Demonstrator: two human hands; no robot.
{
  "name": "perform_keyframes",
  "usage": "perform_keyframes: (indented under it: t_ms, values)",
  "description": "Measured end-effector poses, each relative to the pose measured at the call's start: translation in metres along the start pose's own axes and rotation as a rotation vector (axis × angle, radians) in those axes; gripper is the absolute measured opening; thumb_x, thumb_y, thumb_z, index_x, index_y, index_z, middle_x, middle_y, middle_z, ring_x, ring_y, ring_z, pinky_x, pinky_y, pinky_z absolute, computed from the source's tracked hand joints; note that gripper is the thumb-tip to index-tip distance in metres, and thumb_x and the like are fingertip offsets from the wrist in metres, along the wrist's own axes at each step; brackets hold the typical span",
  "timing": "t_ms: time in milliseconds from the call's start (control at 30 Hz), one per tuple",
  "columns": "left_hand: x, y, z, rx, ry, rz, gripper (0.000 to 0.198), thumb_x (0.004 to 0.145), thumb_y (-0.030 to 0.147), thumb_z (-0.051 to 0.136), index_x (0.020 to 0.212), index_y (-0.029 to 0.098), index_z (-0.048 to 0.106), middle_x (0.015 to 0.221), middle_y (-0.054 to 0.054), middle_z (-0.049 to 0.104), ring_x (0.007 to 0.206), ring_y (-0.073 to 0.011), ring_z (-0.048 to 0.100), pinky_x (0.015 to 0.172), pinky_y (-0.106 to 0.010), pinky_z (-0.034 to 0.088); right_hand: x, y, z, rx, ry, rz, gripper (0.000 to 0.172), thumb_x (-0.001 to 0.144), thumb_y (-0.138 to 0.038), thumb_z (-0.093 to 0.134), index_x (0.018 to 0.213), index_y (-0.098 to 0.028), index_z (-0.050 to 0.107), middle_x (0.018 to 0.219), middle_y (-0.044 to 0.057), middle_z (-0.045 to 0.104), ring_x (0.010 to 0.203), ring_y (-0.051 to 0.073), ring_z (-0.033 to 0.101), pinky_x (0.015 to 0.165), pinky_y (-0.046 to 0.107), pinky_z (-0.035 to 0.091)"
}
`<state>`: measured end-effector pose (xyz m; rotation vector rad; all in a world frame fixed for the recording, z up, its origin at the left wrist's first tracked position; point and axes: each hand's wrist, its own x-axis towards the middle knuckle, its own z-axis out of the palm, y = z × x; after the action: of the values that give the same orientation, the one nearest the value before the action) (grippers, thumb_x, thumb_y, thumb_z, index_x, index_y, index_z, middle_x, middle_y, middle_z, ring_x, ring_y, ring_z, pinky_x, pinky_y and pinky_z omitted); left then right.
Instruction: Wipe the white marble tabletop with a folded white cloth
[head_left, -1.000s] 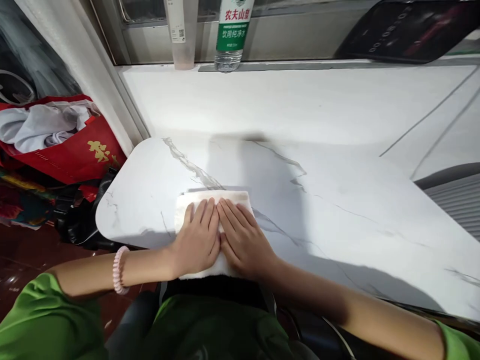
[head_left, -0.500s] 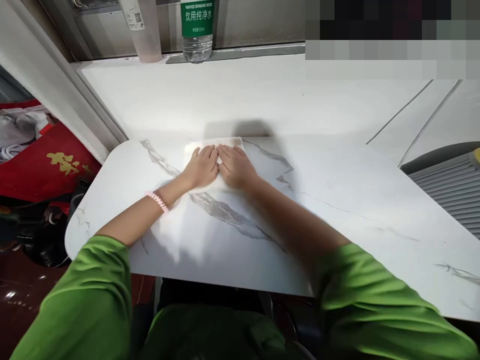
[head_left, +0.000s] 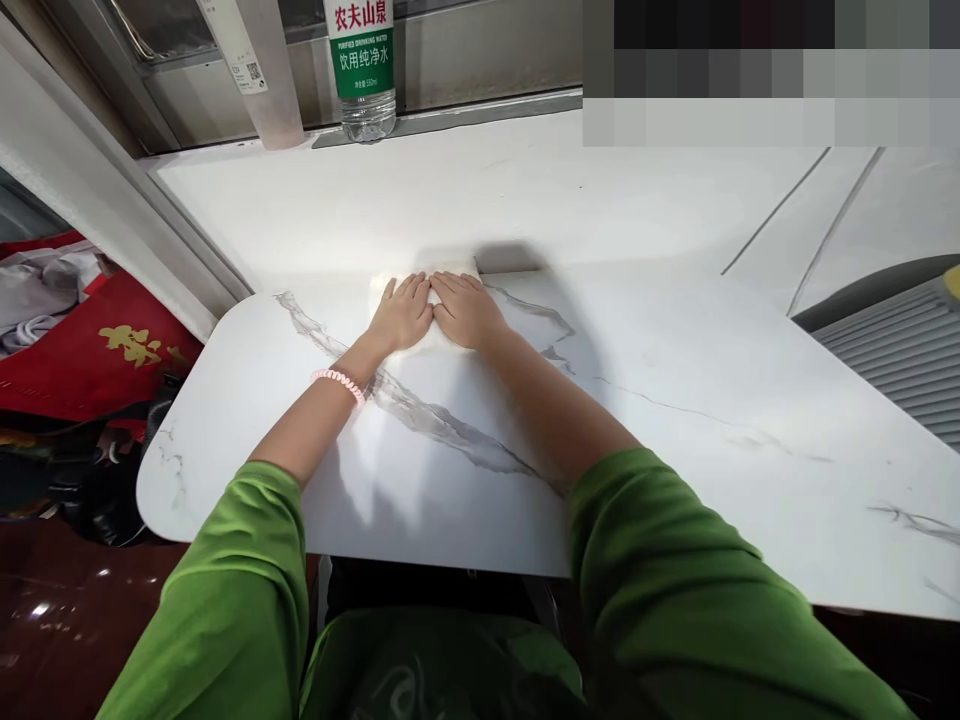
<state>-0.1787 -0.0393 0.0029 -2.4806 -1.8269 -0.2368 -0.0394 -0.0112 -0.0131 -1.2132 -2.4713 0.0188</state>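
A whitish cloth (head_left: 437,341) lies flat on the white marbled table (head_left: 660,480), up against its back edge. My left hand (head_left: 403,312) rests palm down on the cloth, fingers stretched forward, with a pink coil band (head_left: 339,382) round the wrist. Beside it, my right hand (head_left: 466,310) presses flat on the same cloth. The two hands touch at the thumbs and index fingers. Much of the cloth is hidden beneath them.
On the ledge behind the table stand a water bottle (head_left: 366,75) and a tall translucent container (head_left: 262,85). A red bag (head_left: 97,350) hangs at the left. At the right is a grey ribbed object (head_left: 892,345). Pixelation covers the upper right.
Both hands have slid a little away from me with the cloth, closer to the back wall. The camera view has also shifted slightly.
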Motion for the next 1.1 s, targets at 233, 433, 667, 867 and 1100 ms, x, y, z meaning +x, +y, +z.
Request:
perform_keyframes:
  t_ms: [233,433,667,867,1100]
  values:
    - [-0.088,0.065,-0.015,-0.035,0.012,0.09,0.05,0.098,0.022,0.031,0.143,0.001,0.038,0.154,-0.018,0.035,0.145,-0.0267,0.028,0.121,-0.046,0.014,-0.106,-0.028,-0.034,-0.038,0.0,-0.056,0.056,0.092,-0.022,0.027,0.139,0.004,0.046,0.146,0.021,0.047,0.138,0.029,0.04,0.115,0.046,0.028]
    - [-0.171,0.123,-0.029,-0.12,-0.059,0.274,0.057,0.101,0.032,0.027,0.146,-0.002,0.032,0.156,-0.018,0.03,0.148,-0.0276,0.019,0.122,-0.048,0.01,-0.222,-0.059,-0.068,-0.1,0.059,-0.146,0.058,0.095,-0.027,0.03,0.146,0.001,0.035,0.15,0.022,0.041,0.146,0.029,0.026,0.116,0.049,0.029]
    - [-0.144,0.144,-0.022,-0.154,-0.126,0.253,0.058,0.095,0.026,0.032,0.147,0.001,0.032,0.156,-0.016,0.031,0.147,-0.026,0.021,0.122,-0.047,0.01,-0.22,-0.041,-0.07,-0.143,-0.009,0.025,0.06,0.09,-0.022,0.03,0.147,-0.003,0.035,0.148,0.02,0.044,0.142,0.029,0.035,0.114,0.051,0.032]
    - [-0.059,0.13,-0.008,-0.161,-0.068,0.109,0.055,0.094,0.018,0.032,0.146,0.001,0.036,0.155,-0.016,0.034,0.146,-0.0254,0.025,0.121,-0.047,0.012,-0.137,0.013,-0.054,-0.046,0.038,0.113,0.055,0.086,-0.02,0.033,0.135,-0.003,0.051,0.142,0.017,0.052,0.135,0.028,0.043,0.114,0.046,0.032]
    - [0.039,0.089,0.007,-0.157,0.001,0.081,0.049,0.094,0.016,0.033,0.142,0.009,0.042,0.152,-0.012,0.04,0.142,-0.0229,0.032,0.12,-0.044,0.016,-0.051,0.065,-0.035,0.015,0.165,0.166,0.049,0.085,-0.018,0.035,0.126,-0.012,0.06,0.124,0.014,0.066,0.117,0.033,0.055,0.101,0.047,0.039]
